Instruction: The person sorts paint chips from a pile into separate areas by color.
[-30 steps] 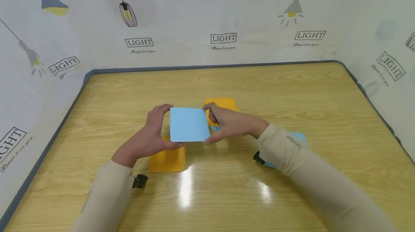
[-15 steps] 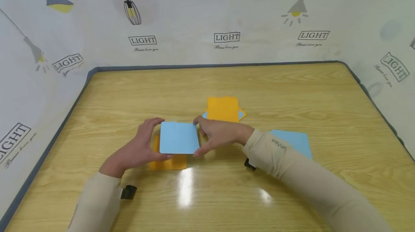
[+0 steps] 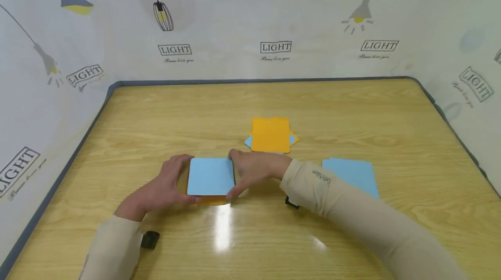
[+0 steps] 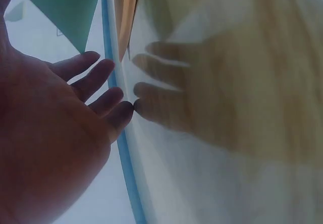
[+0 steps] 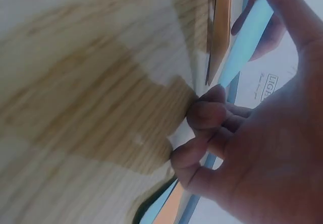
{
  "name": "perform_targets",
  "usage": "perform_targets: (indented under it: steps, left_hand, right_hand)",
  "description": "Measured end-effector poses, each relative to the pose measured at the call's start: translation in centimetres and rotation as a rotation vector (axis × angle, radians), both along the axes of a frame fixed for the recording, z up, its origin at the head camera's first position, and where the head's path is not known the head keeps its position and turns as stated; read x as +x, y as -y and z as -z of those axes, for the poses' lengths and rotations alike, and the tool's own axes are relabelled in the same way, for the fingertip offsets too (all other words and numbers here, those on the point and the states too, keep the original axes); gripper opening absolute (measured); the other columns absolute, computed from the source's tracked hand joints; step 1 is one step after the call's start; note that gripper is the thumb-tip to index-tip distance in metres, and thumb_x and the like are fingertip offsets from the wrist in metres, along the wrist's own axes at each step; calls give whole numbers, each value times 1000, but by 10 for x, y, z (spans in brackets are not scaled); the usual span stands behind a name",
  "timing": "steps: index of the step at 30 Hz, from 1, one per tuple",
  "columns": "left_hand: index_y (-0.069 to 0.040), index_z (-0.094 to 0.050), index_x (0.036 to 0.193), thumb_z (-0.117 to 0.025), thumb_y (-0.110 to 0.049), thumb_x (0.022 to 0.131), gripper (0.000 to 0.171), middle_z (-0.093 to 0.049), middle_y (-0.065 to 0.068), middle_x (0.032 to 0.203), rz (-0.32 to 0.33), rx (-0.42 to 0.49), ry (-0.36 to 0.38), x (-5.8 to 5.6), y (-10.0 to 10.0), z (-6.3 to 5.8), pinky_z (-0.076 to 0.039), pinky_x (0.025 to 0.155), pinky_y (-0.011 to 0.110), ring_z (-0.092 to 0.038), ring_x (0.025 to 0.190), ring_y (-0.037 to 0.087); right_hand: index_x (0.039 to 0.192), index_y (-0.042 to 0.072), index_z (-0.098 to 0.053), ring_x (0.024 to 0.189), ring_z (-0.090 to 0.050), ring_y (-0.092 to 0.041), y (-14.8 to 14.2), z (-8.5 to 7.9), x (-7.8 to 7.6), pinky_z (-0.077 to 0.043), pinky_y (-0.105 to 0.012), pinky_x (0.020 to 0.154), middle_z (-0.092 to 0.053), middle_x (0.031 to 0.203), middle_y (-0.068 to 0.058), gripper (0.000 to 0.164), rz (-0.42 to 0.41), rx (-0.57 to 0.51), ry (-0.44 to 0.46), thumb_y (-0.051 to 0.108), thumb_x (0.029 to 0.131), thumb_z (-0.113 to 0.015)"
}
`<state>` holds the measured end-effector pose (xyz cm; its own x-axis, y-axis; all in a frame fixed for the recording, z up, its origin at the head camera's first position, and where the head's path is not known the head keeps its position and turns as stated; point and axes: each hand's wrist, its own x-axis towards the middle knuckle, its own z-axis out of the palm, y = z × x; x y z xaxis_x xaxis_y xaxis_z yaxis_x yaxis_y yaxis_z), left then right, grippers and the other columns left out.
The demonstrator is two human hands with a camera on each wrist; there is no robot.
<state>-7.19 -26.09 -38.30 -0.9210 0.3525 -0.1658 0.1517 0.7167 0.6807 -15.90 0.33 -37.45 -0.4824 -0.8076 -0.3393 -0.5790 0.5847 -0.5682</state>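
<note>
A square blue card (image 3: 211, 176) with rounded corners is held level by both hands, close over an orange card (image 3: 213, 201) whose front strip shows beneath it. My left hand (image 3: 164, 188) pinches its left side, thumb at the near edge and a finger at the far corner. At the right side, my right hand (image 3: 256, 169) grips the near and far corners between thumb and forefinger. From the right wrist, the blue card (image 5: 247, 45) looks slanted above the orange one (image 5: 220, 32). Seen from the left wrist, the blue card (image 4: 68, 12) touches a fingertip.
Behind the right hand lies a stack topped by an orange card (image 3: 271, 134), with corners of blue and orange cards poking out below. Several overlapped blue cards (image 3: 350, 175) lie to the right, partly under the right sleeve. A printed curtain (image 3: 223, 23) borders the wooden table (image 3: 188, 106).
Both hands have lowered the blue card toward the near left, so it now covers most of the orange card. The right forearm has shifted left, uncovering more of the blue cards and the back stack.
</note>
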Motion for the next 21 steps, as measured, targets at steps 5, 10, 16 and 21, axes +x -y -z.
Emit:
perform_targets:
  steps: [5,10,16,21]
  left_hand:
    - [3,-24,149,-86,-43,72,109,-23,23,150,22,-54,16,2,2,1,-28,103,62,-18,136,43]
    - [4,-23,149,-86,-44,73,110,-22,25,150,31,-66,15,1,0,-1,-27,103,63,-16,137,44]
    - [4,-25,147,-85,-45,72,108,-23,24,149,22,-70,22,2,-1,-2,-26,104,63,-17,137,43]
    - [5,-25,147,-84,-45,73,107,-24,24,149,21,-72,13,2,-1,-3,-26,104,63,-18,136,43]
  right_hand:
    - [140,-1,-32,85,-56,-16,4,-1,3,-45,-26,83,-50,124,-9,106,-7,78,-40,66,72,-76]
    - [143,3,-28,80,-58,-15,6,-1,4,-48,-27,78,-45,138,-10,110,8,144,-61,67,68,-78]
    - [145,4,-26,84,-58,-15,4,-2,5,-48,-30,83,-41,144,-11,112,1,152,-69,66,69,-79]
    - [146,3,-25,90,-58,-15,3,-2,5,-47,-30,88,-41,145,-12,111,-9,135,-76,65,71,-78]
